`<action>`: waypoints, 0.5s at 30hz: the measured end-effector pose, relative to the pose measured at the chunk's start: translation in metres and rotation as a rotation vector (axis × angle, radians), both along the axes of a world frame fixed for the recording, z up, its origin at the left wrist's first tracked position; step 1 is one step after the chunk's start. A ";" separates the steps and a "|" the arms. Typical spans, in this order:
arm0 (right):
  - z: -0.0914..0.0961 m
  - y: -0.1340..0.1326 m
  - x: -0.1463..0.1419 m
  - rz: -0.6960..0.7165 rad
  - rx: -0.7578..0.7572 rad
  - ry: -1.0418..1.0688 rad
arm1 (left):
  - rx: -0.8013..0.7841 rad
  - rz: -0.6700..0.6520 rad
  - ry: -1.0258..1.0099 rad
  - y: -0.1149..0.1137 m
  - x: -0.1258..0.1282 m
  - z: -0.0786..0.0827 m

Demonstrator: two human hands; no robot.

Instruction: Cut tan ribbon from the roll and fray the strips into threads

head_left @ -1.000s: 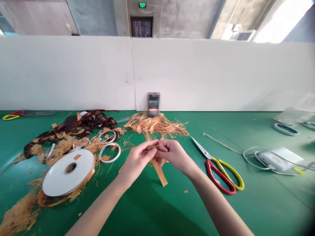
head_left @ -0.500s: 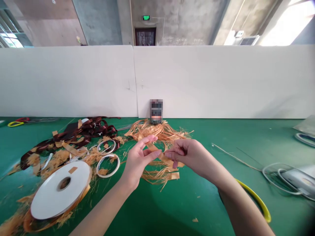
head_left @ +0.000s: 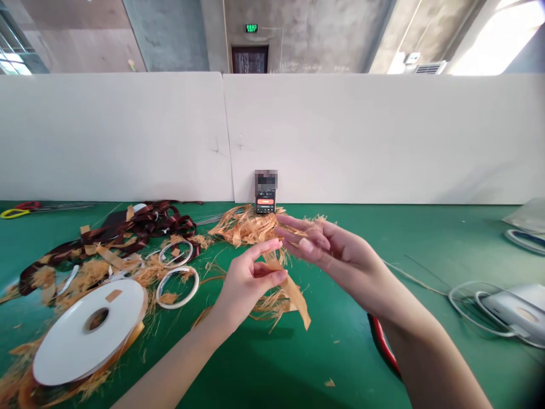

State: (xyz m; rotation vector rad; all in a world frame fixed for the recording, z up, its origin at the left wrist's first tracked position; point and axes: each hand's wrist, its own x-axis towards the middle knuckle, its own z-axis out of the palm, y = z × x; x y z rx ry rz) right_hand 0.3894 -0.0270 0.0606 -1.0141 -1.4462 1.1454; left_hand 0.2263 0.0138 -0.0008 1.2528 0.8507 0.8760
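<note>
My left hand pinches a frayed tan fibre strip between thumb and fingers, and the strip hangs down to the lower right. My right hand is raised just right of it, fingers apart and holding nothing, in front of a heap of shredded tan fibres. Left of my left hand lie white tape rings and a large white tape roll. Tangled dark brown ribbon lies behind them.
A green table mat carries everything. A phone leans on the white partition. Red scissor handles show under my right forearm. A white device with cable sits right, and yellow-handled scissors far left.
My right hand has let go of the strip and risen up and right, its fingers opening. The strip now hangs from my left hand alone. The view has shifted slightly.
</note>
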 end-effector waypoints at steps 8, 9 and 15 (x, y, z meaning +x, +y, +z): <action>0.002 -0.003 0.002 0.023 -0.207 -0.335 | 0.020 -0.019 0.111 -0.003 -0.001 -0.001; 0.003 -0.004 0.003 -0.009 -0.207 -0.369 | 0.029 -0.021 0.121 -0.003 -0.001 -0.001; 0.001 -0.012 0.003 -0.188 -0.284 -0.760 | -0.004 -0.043 0.171 -0.007 -0.004 0.009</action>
